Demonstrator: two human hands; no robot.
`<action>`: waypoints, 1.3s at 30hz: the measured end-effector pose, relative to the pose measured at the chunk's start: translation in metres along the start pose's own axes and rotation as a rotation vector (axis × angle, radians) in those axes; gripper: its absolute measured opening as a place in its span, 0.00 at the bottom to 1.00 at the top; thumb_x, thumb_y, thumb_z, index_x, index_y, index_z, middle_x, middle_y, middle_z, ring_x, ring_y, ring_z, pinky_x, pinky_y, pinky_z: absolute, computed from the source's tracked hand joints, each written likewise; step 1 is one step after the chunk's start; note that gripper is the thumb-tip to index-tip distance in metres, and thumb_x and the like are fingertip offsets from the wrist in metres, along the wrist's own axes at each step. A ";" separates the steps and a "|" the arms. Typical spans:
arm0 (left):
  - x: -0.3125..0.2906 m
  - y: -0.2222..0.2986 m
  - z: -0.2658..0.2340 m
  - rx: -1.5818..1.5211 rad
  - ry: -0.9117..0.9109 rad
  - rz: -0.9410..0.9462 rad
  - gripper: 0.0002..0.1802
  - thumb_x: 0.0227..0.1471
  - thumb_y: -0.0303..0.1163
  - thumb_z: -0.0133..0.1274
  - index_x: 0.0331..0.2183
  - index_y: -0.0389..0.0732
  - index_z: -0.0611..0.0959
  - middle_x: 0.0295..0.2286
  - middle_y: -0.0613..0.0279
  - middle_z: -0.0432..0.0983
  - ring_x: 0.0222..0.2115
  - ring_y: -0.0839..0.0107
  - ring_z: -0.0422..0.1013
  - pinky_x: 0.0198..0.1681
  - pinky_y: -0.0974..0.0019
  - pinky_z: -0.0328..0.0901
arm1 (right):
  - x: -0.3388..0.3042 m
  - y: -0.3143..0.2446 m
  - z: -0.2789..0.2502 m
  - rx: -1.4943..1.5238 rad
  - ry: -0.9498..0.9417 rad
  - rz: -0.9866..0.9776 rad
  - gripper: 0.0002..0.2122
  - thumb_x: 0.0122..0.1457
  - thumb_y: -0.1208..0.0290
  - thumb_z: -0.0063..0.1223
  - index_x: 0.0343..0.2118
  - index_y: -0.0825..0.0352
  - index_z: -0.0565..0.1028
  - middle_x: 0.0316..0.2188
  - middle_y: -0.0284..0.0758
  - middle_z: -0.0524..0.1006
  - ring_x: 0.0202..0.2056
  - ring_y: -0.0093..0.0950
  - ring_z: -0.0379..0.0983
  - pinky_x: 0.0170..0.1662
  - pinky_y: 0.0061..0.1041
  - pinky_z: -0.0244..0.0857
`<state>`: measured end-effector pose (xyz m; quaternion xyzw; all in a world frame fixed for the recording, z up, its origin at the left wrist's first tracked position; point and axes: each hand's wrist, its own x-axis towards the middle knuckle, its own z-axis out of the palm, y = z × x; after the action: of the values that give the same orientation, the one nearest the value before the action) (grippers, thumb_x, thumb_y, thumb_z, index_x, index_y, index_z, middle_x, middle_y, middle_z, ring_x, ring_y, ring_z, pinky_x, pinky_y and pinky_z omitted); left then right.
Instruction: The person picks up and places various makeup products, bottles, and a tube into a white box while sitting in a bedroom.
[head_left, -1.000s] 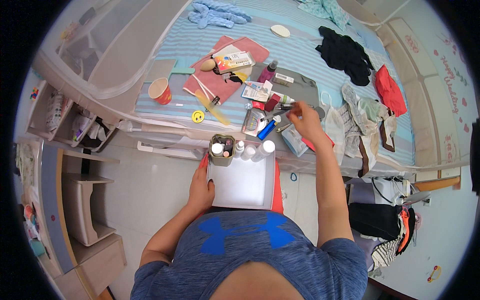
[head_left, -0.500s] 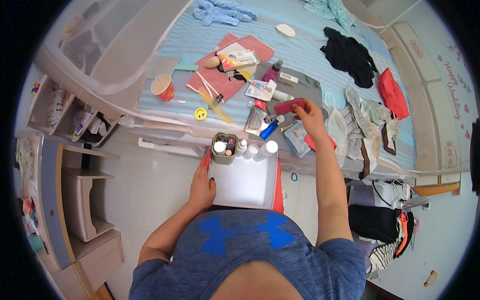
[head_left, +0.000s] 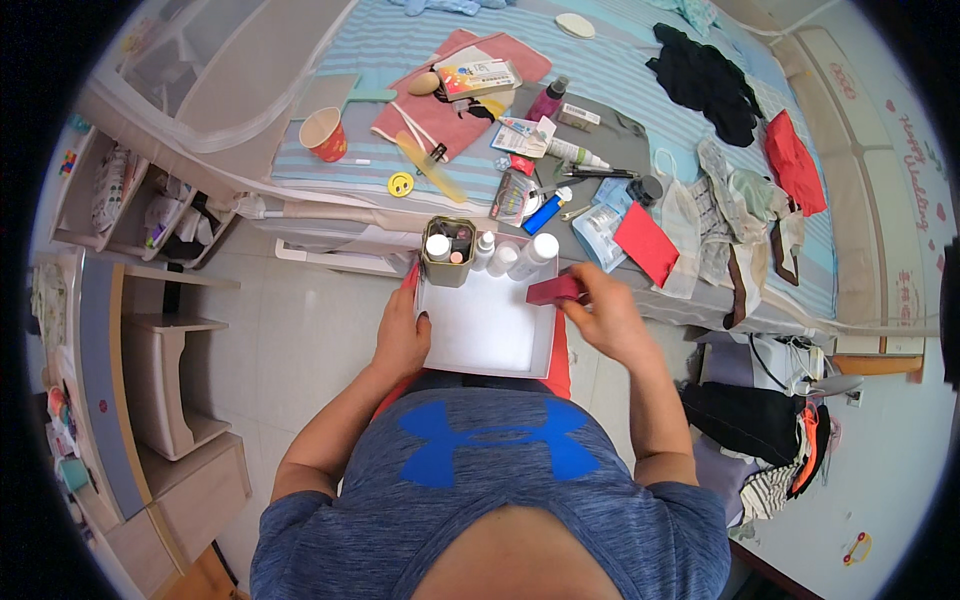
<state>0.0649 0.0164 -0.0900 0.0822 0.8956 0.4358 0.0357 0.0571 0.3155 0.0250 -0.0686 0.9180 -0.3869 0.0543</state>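
A shallow white box rests at my lap. My left hand grips its left side, fingers along the outer wall. Between the fingers and thumb of my right hand is a small dark red box, held over the white box's right rim. Along the far wall inside stand a green-grey tin with small cosmetics in it and several white bottles. On the bed edge beyond lie a blue tube, a red envelope and a light blue packet.
A paper cup stands at the bed's left, near a pink towel with small items on it. Clothes and a red bag lie on the right. Shelves stand at left.
My right hand has drawn the dark red box from the bed toward me, to the white box's right side. Black pens and a round dark jar on the bed are now uncovered.
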 end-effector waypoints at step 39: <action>0.000 -0.001 -0.001 -0.008 -0.018 -0.029 0.21 0.45 0.22 0.47 0.44 0.28 0.68 0.40 0.39 0.67 0.44 0.43 0.64 0.50 0.51 0.60 | 0.023 0.025 0.064 -0.587 0.183 -0.041 0.16 0.40 0.73 0.64 0.31 0.68 0.70 0.31 0.39 0.68 0.36 0.41 0.71 0.33 0.39 0.68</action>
<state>0.0649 0.0149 -0.0897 0.0733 0.8946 0.4379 0.0505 0.0416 0.2845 -0.0385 -0.0647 0.9900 -0.1110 -0.0588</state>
